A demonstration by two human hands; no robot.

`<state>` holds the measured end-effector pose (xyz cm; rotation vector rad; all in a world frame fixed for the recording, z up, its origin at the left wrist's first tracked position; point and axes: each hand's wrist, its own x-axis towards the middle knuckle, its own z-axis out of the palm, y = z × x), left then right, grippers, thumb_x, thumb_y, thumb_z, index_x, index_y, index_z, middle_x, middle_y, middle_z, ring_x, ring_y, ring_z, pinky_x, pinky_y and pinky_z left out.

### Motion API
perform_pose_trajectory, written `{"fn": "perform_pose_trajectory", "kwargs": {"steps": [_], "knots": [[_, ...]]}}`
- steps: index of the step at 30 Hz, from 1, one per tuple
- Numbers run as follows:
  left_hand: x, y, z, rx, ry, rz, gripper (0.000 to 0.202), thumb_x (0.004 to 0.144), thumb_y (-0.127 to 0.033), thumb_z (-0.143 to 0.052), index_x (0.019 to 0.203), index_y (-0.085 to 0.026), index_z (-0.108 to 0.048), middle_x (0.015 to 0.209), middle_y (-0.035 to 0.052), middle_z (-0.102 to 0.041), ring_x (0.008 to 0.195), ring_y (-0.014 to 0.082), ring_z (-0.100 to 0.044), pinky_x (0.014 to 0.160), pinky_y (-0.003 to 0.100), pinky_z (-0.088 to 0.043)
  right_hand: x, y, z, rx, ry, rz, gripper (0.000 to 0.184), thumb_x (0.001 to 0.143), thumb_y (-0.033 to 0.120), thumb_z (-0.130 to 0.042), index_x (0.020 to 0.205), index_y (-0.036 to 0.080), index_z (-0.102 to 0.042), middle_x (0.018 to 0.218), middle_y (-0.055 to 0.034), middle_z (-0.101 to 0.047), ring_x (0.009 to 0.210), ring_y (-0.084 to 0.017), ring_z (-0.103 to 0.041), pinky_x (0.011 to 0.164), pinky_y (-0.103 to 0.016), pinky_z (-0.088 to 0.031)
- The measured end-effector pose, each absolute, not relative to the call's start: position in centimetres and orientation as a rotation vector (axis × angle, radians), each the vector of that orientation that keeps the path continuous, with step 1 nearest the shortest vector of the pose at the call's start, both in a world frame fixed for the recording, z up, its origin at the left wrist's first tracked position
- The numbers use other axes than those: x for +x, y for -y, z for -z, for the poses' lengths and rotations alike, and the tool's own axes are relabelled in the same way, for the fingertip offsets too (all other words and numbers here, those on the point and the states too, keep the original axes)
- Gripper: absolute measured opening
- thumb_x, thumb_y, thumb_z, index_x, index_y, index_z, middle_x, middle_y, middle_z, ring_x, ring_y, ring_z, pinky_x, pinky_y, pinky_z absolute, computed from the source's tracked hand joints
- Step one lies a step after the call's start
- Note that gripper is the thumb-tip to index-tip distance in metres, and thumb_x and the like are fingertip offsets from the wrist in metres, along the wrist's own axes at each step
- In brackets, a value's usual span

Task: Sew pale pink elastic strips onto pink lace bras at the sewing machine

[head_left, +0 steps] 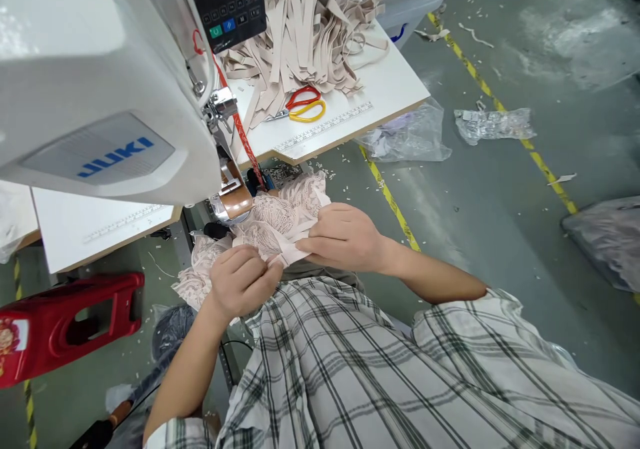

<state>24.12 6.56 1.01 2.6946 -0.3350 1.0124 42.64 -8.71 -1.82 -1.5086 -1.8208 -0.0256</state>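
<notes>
Pale pink lace fabric (pixel 267 216), apparently a garment piece, lies bunched below the head of a white sewing machine (pixel 100 96). My left hand (pixel 244 279) is closed on a smooth band at the near edge of this lace piece. A short way to the right, my right hand (pixel 345 237) pinches the same band, its fingers curled and pressed together. Between the two hands a short flat stretch of the band (pixel 290 250) shows. Fingertips of both hands are partly hidden by the cloth and knuckles. The machine's needle area (pixel 227 192) is just beyond the lace.
On the white table (pixel 400 89) lie a heap of beige fabric strips (pixel 310 29) and scissors (pixel 306 104) with red and yellow handles. A control panel (pixel 227 9) hangs above. A red plastic stool (pixel 75 322) is at left. Plastic bags (pixel 410 132) lie on the floor.
</notes>
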Motion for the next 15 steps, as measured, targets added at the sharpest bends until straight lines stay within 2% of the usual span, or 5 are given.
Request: {"fn": "perform_pose_trajectory", "kwargs": {"steps": [7, 15], "knots": [[23.66, -6.8, -0.4, 2.657, 0.32, -1.005, 0.02, 0.08, -0.005, -0.067, 0.088, -0.023, -0.065, 0.056, -0.0051, -0.05, 0.056, 0.0122, -0.054, 0.062, 0.027, -0.053, 42.52, 8.48, 1.65, -1.483, 1.804, -0.022, 0.018, 0.097, 0.039, -0.053, 0.089, 0.031, -0.067, 0.071, 0.0003, -0.061, 0.064, -0.015, -0.047, 0.065, -0.034, -0.036], [23.77, -6.71, -0.4, 2.672, 0.33, -1.012, 0.016, 0.081, -0.007, -0.067, 0.085, -0.021, -0.063, 0.057, -0.0041, -0.05, 0.058, 0.0126, -0.053, 0.061, 0.026, -0.054, 42.08, 7.74, 1.82, -1.451, 1.824, -0.003, 0.016, 0.098, 0.033, -0.051, 0.094, 0.03, -0.067, 0.062, 0.0024, -0.051, 0.059, -0.014, -0.042, 0.061, -0.032, -0.03]]}}
